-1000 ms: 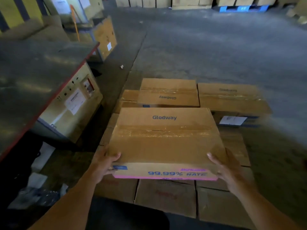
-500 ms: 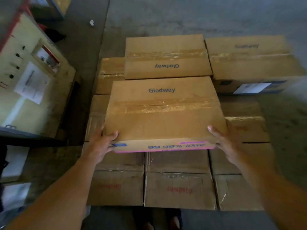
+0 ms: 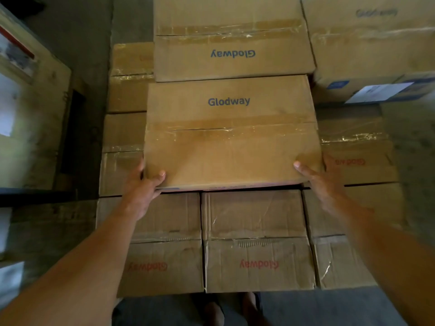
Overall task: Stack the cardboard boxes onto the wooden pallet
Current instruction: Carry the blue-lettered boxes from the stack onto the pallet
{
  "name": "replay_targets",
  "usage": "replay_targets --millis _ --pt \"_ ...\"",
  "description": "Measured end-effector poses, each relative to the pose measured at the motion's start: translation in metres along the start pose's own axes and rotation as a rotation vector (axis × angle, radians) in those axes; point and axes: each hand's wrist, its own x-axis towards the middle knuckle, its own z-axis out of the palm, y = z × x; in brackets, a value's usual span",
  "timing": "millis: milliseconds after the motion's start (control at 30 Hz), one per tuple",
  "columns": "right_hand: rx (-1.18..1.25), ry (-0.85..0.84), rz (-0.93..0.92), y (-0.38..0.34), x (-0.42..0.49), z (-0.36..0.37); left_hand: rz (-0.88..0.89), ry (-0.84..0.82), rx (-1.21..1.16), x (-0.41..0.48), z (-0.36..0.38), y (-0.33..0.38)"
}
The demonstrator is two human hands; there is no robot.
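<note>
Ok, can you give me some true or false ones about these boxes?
1. The left grip and the right grip both hold the held box at its near corners. True.
2. The box behind it has its blue word upside down. True.
3. The words on the near bottom boxes are green. False: they are red.
4. The held box is open on top. False: tape runs across its closed flaps.
</note>
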Motion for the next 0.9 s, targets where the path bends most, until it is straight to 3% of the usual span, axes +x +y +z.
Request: replay_targets --millis 600,800,900 --pt "-0.085 0.01 0.003 0.007 -0.004 -0.018 -0.005 0.017 0.012 -0.016 0.012 -0.006" --pt "-0.218 -0.01 -0.011 0.001 -0.003 -0.021 0.062 0.145 0.37 -0.02 0.017 -0.001" --pt "-0.336 0.029 -0.01 -0.012 -0.011 -0.026 0.139 0.302 0.556 -0.04 0.024 0.006"
